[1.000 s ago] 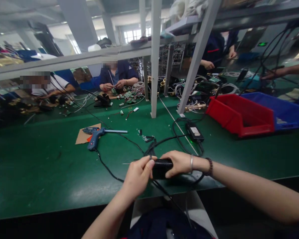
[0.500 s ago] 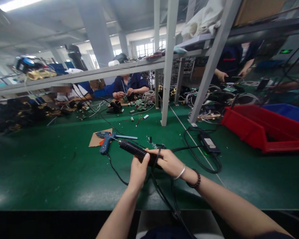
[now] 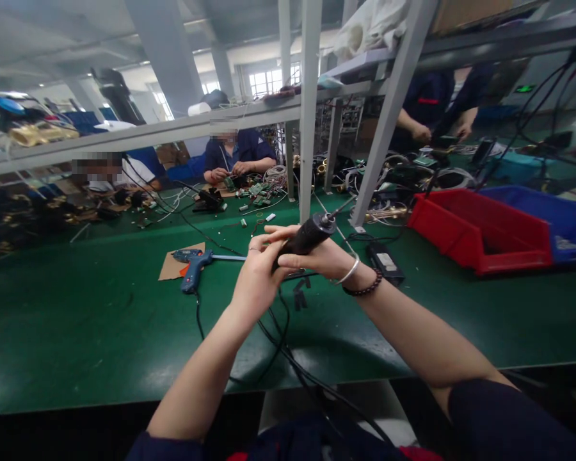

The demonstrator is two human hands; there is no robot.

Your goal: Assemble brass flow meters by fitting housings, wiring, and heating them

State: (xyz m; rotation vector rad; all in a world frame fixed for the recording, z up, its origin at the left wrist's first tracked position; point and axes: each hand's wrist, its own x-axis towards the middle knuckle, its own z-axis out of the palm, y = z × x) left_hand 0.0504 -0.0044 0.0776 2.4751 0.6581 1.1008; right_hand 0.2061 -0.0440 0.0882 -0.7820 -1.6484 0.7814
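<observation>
A black corded electric screwdriver (image 3: 311, 235) is held above the bench between both hands, its metal bit tip pointing up and to the right. My left hand (image 3: 258, 272) is closed around the rear part of its body. My right hand (image 3: 335, 259) grips it from the right, with the thumb lying along the near side. The back end of the tool is hidden by the fingers. Below my hands, black cables (image 3: 288, 352) run toward the bench's front edge. To the left, a blue hot glue gun (image 3: 196, 272) with a glue stick lies on a piece of cardboard (image 3: 168, 266).
A black power adapter (image 3: 384, 262) lies right of my hands. Beyond it stand a red bin (image 3: 475, 253) and a blue bin (image 3: 557, 221). A grey shelf post (image 3: 310, 147) rises ahead. Several people work across the green bench (image 3: 100, 339) among circuit boards and wires.
The screwdriver has swung from pointing left to pointing up and right, and both hands have shifted their grip on it. The camera view has turned slightly to the right.
</observation>
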